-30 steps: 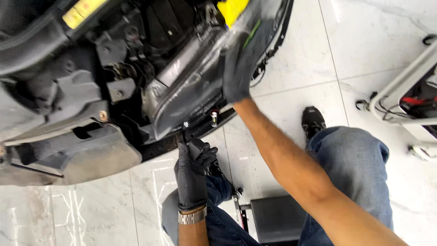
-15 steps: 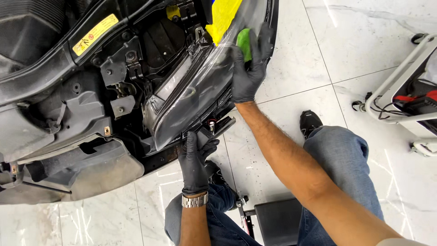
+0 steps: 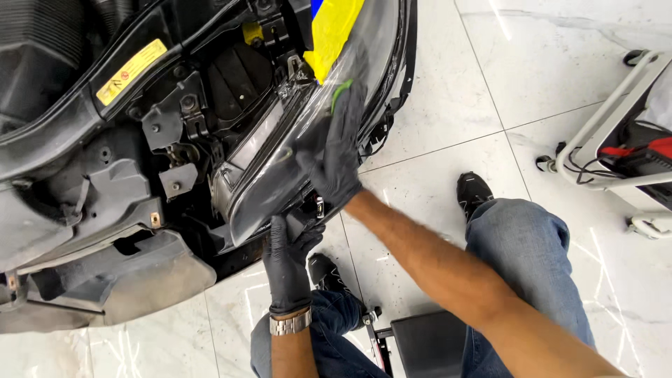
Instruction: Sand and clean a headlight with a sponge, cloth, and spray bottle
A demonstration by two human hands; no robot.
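1. Nearest the camera, a black stool seat [image 3: 428, 344] sits between blue-jeaned knees, and a black shoe [image 3: 474, 192] rests on the white marble floor [image 3: 448, 91]
2. The left hand [image 3: 288, 257], in a black glove with a metal watch [image 3: 290, 323] at the wrist, reaches up under the lower edge of the headlight [image 3: 294, 150]; its fingers curl up against the underside, though what they grip is hidden
3. The right hand [image 3: 337, 150], also black-gloved, lies flat on the clear lens, fingers spread apart and pressed to the surface, not clamped around anything
4. The headlight sits tilted in the stripped front end of a car, its lower end just above the left hand, its upper end running to a patch of yellow tape [image 3: 334, 31]; a small green strip [image 3: 340, 89] shows beside the right fingertips
5. Behind the lamp lie bare black brackets and a yellow warning label [image 3: 131, 71]
6. Far right stands a white cart frame [image 3: 609, 115] holding red and black gear
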